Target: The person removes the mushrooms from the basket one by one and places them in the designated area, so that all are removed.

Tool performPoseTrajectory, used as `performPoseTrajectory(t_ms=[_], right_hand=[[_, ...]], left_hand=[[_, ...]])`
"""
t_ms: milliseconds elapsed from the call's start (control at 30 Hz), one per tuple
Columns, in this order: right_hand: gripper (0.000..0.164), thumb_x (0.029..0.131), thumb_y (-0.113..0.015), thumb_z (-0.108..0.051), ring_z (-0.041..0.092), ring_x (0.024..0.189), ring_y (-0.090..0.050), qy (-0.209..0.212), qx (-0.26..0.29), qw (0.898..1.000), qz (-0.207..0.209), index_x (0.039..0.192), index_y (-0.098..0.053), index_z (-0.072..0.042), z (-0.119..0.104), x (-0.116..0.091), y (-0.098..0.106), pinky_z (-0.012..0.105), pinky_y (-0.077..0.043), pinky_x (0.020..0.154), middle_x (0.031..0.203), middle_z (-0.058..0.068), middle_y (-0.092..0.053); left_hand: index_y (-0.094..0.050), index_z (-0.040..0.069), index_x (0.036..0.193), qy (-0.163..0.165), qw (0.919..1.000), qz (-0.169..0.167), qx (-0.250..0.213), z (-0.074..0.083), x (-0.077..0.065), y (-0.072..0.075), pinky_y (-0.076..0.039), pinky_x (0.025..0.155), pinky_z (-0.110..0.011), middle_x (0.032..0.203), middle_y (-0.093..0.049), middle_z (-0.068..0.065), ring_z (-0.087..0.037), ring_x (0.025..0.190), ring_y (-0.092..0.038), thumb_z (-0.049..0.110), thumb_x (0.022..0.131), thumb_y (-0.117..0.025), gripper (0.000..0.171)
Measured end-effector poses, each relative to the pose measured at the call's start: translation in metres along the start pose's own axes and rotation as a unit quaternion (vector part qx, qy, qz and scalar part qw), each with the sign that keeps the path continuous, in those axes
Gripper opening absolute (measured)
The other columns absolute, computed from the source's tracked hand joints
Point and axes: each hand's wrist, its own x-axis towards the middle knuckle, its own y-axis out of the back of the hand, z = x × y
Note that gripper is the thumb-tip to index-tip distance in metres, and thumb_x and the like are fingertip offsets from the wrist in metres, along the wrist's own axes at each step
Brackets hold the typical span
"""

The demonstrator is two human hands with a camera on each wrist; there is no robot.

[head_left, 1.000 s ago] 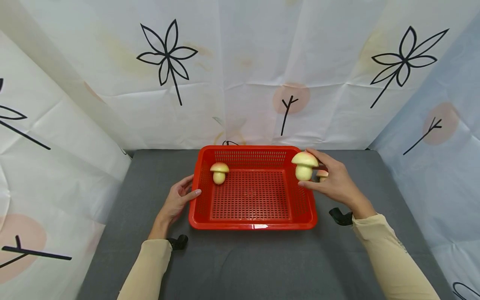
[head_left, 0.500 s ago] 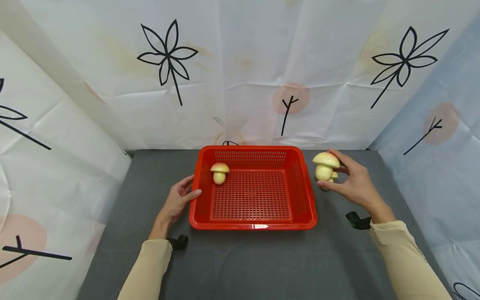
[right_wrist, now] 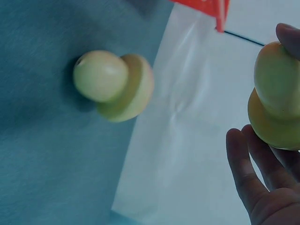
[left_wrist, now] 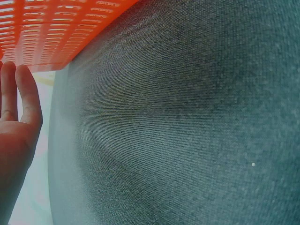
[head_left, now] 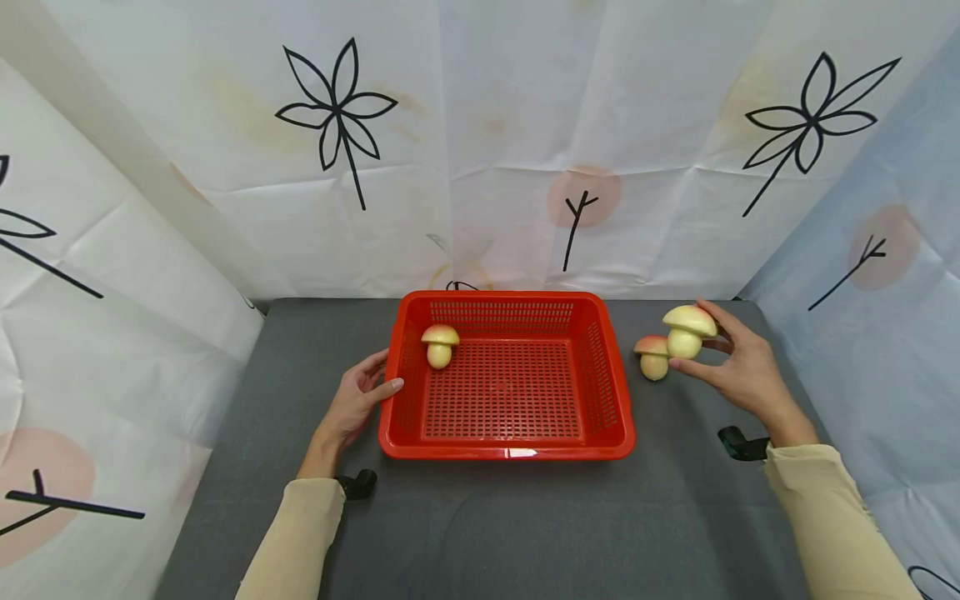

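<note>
My right hand pinches a toy mushroom with a pale yellow stem and a yellow-pink cap, held above the grey table. In the right wrist view, thumb and fingers stand around that held mushroom. Just left of it a second mushroom lies on the table, outside the red plastic basket. Inside the basket, near its left wall, sits another mushroom. My left hand grips the basket's left side, thumb over the rim and fingers against the outer wall; the left wrist view shows fingers beside that wall.
The dark grey cloth-covered table carries the basket near its back edge. White patterned sheets hang behind and at both sides. Black wrist cameras sit at the left cuff and the right cuff.
My right hand has moved right with its mushroom, from over the basket's right rim to beyond it. The mushroom on the table, partly hidden before, now shows clearly. My left hand has stayed still.
</note>
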Motion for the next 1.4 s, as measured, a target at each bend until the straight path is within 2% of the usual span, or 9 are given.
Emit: performPoseTrajectory(t_ms=[67,133,300,467,533,600,667,733,1400], right_hand=[[0.094,0.082,-0.086,-0.012,0.045,0.108,-0.059,-0.016,0.003,1.000,-0.008,0.158,-0.032,-0.005,0.006,-0.001,0.002,0.001,-0.041,0.074,0.142,0.029,-0.048],[0.094,0.084,-0.085,-0.013,0.051,0.110,-0.057,-0.029,0.004,0.999,-0.015,0.159,-0.029,-0.004,0.012,-0.001,0.003,0.002,-0.042,0.071,0.143,0.032,-0.045],[0.094,0.085,-0.084,-0.014,0.053,0.110,-0.056,-0.045,-0.003,0.999,-0.027,0.159,-0.027,-0.003,0.027,-0.001,0.004,0.004,-0.042,0.067,0.144,0.034,-0.042],[0.095,0.086,-0.084,-0.016,0.054,0.112,-0.057,-0.059,-0.014,0.997,-0.036,0.159,-0.026,0.000,0.041,0.000,0.003,0.006,-0.042,0.070,0.145,0.035,-0.041],[0.095,0.086,-0.084,-0.017,0.054,0.113,-0.057,-0.065,-0.020,0.997,-0.040,0.159,-0.025,0.000,0.046,0.000,0.003,0.019,-0.052,0.074,0.145,0.035,-0.041],[0.095,0.086,-0.083,-0.017,0.055,0.113,-0.057,-0.069,-0.021,0.996,-0.043,0.159,-0.025,0.001,0.050,0.001,0.002,0.037,-0.056,0.081,0.145,0.036,-0.041],[0.095,0.087,-0.083,-0.016,0.056,0.114,-0.056,-0.075,-0.020,0.996,-0.048,0.159,-0.024,0.001,0.054,0.002,0.000,0.056,-0.052,0.084,0.144,0.038,-0.040],[0.096,0.087,-0.083,-0.016,0.058,0.115,-0.054,-0.081,-0.016,0.995,-0.054,0.159,-0.023,0.002,0.057,0.002,-0.001,0.065,-0.049,0.086,0.144,0.039,-0.040],[0.097,0.086,-0.084,-0.017,0.061,0.118,-0.050,-0.117,-0.012,0.990,-0.080,0.156,-0.022,0.009,0.102,0.007,-0.019,0.066,-0.048,0.088,0.145,0.043,-0.035]], left_hand=[[-0.035,-0.004,0.154,0.002,1.0000,0.000,0.000,0.000,0.000,0.000,-0.054,0.096,-0.029,0.149,-0.043,-0.029,-0.018,0.124,-0.055,-0.001,0.097,-0.064,0.064],[-0.035,-0.003,0.154,0.004,1.0000,-0.001,-0.002,0.001,0.000,0.000,-0.055,0.095,-0.029,0.149,-0.043,-0.029,-0.020,0.124,-0.055,0.000,0.097,-0.065,0.064],[-0.036,-0.004,0.153,0.003,1.0000,0.000,0.001,-0.001,0.001,0.001,-0.055,0.095,-0.029,0.149,-0.043,-0.029,-0.020,0.124,-0.056,0.000,0.097,-0.065,0.064],[-0.036,-0.003,0.153,0.005,1.0000,0.004,0.004,0.000,0.001,0.000,-0.054,0.095,-0.029,0.149,-0.044,-0.028,-0.023,0.126,-0.054,-0.001,0.097,-0.065,0.063],[-0.037,-0.003,0.153,0.007,1.0000,0.005,0.003,0.000,0.002,0.000,-0.054,0.095,-0.029,0.149,-0.044,-0.027,-0.024,0.126,-0.054,0.000,0.097,-0.065,0.064],[-0.037,-0.002,0.153,0.007,1.0000,0.005,0.003,0.000,0.002,0.000,-0.055,0.095,-0.030,0.148,-0.045,-0.027,-0.023,0.125,-0.055,0.000,0.097,-0.065,0.064],[-0.037,-0.003,0.153,0.005,1.0000,0.004,0.003,0.000,0.002,0.000,-0.055,0.095,-0.030,0.148,-0.045,-0.027,-0.022,0.125,-0.055,0.000,0.097,-0.065,0.064],[-0.036,-0.003,0.153,0.003,1.0000,0.002,0.004,0.000,0.002,0.000,-0.054,0.096,-0.032,0.148,-0.045,-0.028,-0.022,0.124,-0.056,-0.001,0.097,-0.065,0.063],[-0.037,-0.003,0.153,0.000,1.0000,0.000,0.000,-0.001,0.001,-0.001,-0.055,0.094,-0.031,0.147,-0.045,-0.028,-0.017,0.121,-0.058,-0.002,0.097,-0.064,0.062]])
